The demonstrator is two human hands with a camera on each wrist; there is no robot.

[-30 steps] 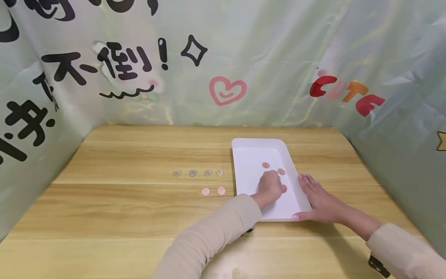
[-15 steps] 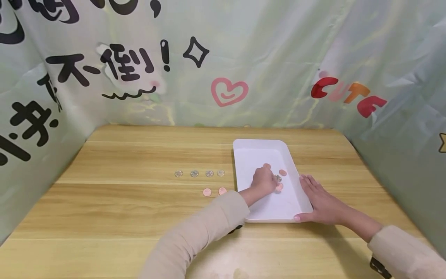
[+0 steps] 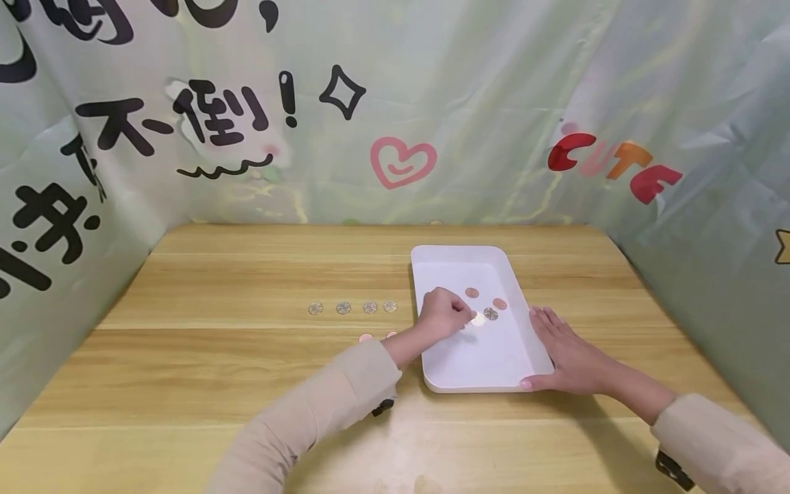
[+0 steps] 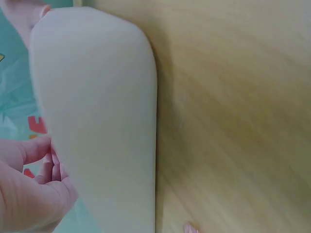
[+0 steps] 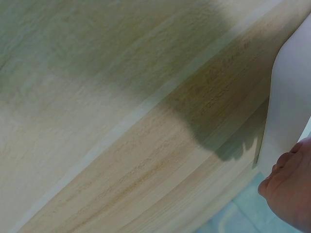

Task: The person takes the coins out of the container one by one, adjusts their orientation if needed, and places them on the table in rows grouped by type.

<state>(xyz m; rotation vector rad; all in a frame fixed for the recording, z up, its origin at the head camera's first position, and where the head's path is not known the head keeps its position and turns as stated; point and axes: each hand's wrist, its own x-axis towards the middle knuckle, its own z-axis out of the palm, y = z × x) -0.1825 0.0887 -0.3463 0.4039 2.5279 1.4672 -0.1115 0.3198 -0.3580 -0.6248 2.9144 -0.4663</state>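
Observation:
In the head view my left hand (image 3: 443,314) reaches over the left wall of a white tray (image 3: 494,367), fingers curled. Thumb and index finger pinch a bright, shiny coin (image 3: 478,320) just above or at the tray floor; its glare hides its colour. Beside it lies a silver coin (image 3: 490,313). Two copper coins, one farther back (image 3: 472,292) and one to the right (image 3: 499,304), also lie in the tray. My right hand (image 3: 570,360) rests against the tray's right side with straight fingers, thumb at the near corner.
Left of the tray, several silver coins (image 3: 343,308) form a row on the wooden table (image 3: 247,274). Two copper coins (image 3: 365,337) lie nearer, partly covered by my left sleeve (image 3: 321,391). A printed cloth (image 3: 494,103) encloses the table's back and sides.
My left hand has moved left across the tray, and the coin at its fingertips has shifted left with it, baring the silver coin. My right hand has stayed at the tray's side.

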